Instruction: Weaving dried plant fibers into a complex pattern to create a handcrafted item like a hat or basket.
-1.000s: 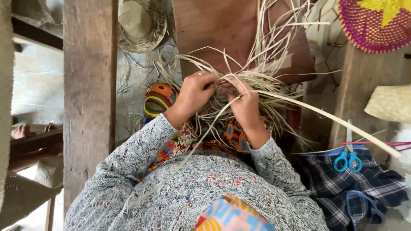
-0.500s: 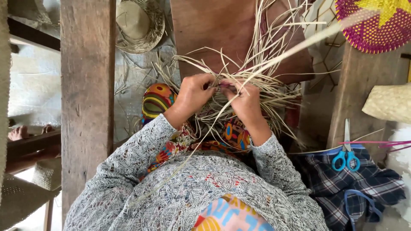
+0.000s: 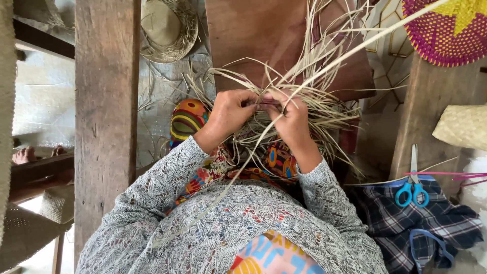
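We note left hand and right hand pinching the straw weave closed-fingered; its dry strips could crack or slip loose if tugged sharply.

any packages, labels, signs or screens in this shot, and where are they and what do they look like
None in view: no package, label, sign or screen.
The left hand and right hand grip pale straw strips over the lap.
Blue-handled scissors lie on a dark plaid cloth at lower right.
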